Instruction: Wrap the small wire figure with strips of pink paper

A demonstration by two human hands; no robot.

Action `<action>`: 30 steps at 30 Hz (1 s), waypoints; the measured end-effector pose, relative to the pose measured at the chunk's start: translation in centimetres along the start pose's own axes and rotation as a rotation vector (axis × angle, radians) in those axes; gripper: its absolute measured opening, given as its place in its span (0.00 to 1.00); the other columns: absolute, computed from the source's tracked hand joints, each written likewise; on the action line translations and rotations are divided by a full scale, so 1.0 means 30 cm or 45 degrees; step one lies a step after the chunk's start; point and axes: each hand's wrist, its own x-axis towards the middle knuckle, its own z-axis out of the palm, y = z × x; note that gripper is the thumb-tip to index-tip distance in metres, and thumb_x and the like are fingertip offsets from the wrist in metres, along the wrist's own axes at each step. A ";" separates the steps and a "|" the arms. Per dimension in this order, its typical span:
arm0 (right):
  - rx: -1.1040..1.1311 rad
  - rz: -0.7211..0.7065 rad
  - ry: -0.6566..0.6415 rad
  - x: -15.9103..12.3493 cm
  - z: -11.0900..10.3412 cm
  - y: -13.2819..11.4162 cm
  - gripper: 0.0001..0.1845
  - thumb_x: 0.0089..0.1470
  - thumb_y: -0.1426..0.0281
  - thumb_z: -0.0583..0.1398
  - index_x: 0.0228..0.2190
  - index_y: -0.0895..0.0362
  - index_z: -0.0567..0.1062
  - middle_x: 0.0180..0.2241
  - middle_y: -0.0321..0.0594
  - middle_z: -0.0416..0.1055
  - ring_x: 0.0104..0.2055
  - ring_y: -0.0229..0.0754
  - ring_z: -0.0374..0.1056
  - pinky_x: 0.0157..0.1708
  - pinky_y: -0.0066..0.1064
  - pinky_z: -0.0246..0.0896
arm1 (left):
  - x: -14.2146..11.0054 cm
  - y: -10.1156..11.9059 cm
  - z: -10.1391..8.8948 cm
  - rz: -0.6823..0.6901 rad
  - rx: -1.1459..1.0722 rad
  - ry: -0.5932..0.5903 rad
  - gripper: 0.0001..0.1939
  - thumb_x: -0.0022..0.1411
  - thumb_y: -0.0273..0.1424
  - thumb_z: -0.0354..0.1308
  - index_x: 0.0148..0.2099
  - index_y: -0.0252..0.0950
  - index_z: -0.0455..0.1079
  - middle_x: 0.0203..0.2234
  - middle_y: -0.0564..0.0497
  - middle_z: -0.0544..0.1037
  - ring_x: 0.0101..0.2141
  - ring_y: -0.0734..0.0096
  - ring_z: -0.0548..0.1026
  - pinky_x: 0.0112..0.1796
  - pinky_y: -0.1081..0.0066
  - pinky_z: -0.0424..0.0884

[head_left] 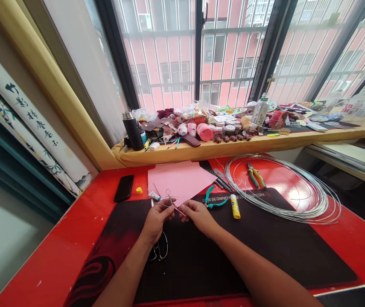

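Pinched in my left hand (pixel 156 219) is a small twisted wire piece (pixel 168 193) with a round loop on top and thin ends sticking out sideways. My right hand (pixel 198 215) is closed, its thumb and fingers on a thin pinkish strip (pixel 177 210) that runs across to the left fingertips. Whether the strip is paper or wrapped wire is too small to tell. Both hands are over the front edge of pink paper sheets (pixel 182 177). Under my left wrist lies an object with white-rimmed loops (pixel 163 247), partly hidden.
Teal pliers (pixel 214 202), a yellow glue stick (pixel 235 207) and a large wire coil (pixel 310 213) are to the right, with green-yellow pliers (pixel 255 177) inside the coil. A phone (pixel 124 188) and yellow cap (pixel 139 190) lie left. A thermos (pixel 132 132) stands on the cluttered sill.
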 end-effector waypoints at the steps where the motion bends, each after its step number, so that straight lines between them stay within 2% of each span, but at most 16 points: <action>1: -0.011 -0.006 -0.016 -0.002 0.002 0.001 0.23 0.57 0.48 0.68 0.33 0.57 0.79 0.29 0.37 0.77 0.28 0.41 0.73 0.32 0.32 0.66 | 0.000 0.000 0.001 0.003 0.013 -0.003 0.22 0.49 0.38 0.79 0.45 0.35 0.85 0.27 0.50 0.79 0.27 0.74 0.71 0.29 0.73 0.65; 10: -0.076 -0.042 -0.023 -0.003 0.003 0.012 0.18 0.57 0.54 0.69 0.31 0.56 0.77 0.29 0.38 0.78 0.28 0.41 0.73 0.34 0.34 0.67 | -0.001 0.001 0.002 0.000 0.057 -0.037 0.22 0.50 0.37 0.78 0.46 0.34 0.84 0.31 0.48 0.80 0.28 0.72 0.73 0.30 0.71 0.66; 15: -0.085 -0.034 -0.006 0.001 0.000 0.014 0.19 0.57 0.52 0.69 0.31 0.56 0.77 0.28 0.38 0.78 0.28 0.42 0.73 0.33 0.35 0.68 | 0.000 0.005 0.002 -0.012 0.009 -0.024 0.24 0.51 0.39 0.77 0.48 0.34 0.84 0.28 0.49 0.79 0.28 0.71 0.73 0.29 0.72 0.66; 22: -0.093 -0.026 0.000 0.001 0.001 0.014 0.20 0.56 0.52 0.68 0.31 0.56 0.77 0.28 0.38 0.78 0.28 0.42 0.73 0.32 0.34 0.68 | -0.001 0.011 0.003 -0.029 -0.054 0.001 0.25 0.49 0.39 0.79 0.48 0.34 0.84 0.30 0.48 0.80 0.28 0.72 0.74 0.29 0.73 0.66; 30: -0.140 -0.040 0.046 0.002 -0.004 0.006 0.18 0.58 0.53 0.68 0.30 0.55 0.77 0.28 0.38 0.79 0.28 0.43 0.74 0.33 0.35 0.70 | 0.004 0.023 -0.011 -0.025 -0.145 0.003 0.25 0.53 0.45 0.76 0.47 0.33 0.83 0.40 0.42 0.82 0.31 0.69 0.77 0.29 0.71 0.71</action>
